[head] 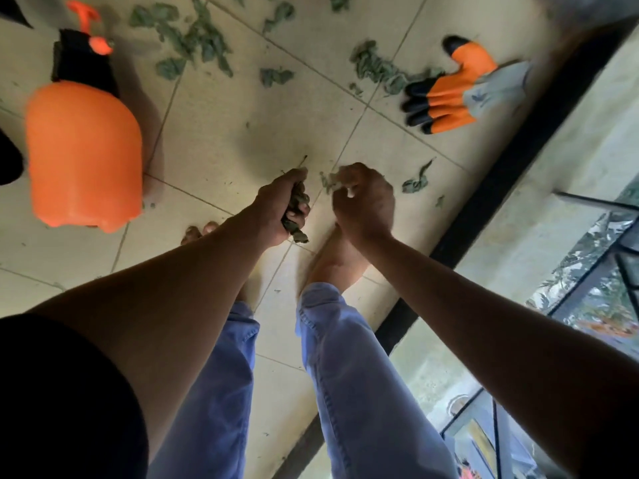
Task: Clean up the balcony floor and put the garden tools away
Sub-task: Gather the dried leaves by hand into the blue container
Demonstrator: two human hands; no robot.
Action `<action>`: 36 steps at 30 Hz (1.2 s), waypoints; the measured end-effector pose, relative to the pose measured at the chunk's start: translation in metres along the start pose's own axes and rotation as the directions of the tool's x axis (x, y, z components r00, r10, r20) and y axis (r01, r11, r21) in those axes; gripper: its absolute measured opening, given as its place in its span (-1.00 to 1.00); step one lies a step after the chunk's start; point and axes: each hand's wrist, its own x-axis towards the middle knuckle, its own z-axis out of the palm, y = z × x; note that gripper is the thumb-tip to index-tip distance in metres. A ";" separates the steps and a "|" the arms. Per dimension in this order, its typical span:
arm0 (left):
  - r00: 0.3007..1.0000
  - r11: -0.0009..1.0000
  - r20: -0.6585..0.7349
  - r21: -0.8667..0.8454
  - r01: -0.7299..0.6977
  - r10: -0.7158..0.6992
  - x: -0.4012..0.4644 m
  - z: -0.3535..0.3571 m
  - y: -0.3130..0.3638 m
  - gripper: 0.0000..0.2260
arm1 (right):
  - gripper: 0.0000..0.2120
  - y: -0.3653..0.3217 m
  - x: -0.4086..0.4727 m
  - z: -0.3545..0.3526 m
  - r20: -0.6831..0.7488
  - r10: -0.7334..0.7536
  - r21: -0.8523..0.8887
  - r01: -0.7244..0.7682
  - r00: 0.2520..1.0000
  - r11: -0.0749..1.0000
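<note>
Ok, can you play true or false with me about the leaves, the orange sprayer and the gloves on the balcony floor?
1. The left hand grips a bunch of leaves. True.
2. The person is wearing the orange gloves. False: both hands are bare, and the gloves lie on the floor tiles.
3. The orange sprayer is on the person's left side. True.
4. All the leaves are picked up. False: many scattered leaves still lie on the tiles.
5. The right hand is picking up the sprayer. False: it pinches a leaf near the floor, far from the sprayer.
</note>
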 end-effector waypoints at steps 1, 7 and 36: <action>1.000 1.000 0.016 0.018 0.013 -0.013 0.001 0.004 -0.001 -0.70 | -0.73 0.021 0.008 -0.003 0.015 0.006 -0.147 -0.003 1.000 0.989; 0.998 0.994 0.041 0.101 0.036 -0.040 0.016 0.021 -0.005 -0.69 | 0.01 0.110 0.042 -0.032 0.015 0.165 -0.601 -0.123 0.986 0.790; 0.999 0.999 -0.045 0.044 -0.016 0.018 0.014 -0.008 0.019 -0.77 | -0.81 -0.038 0.016 0.023 0.180 -0.224 0.140 0.200 0.958 0.970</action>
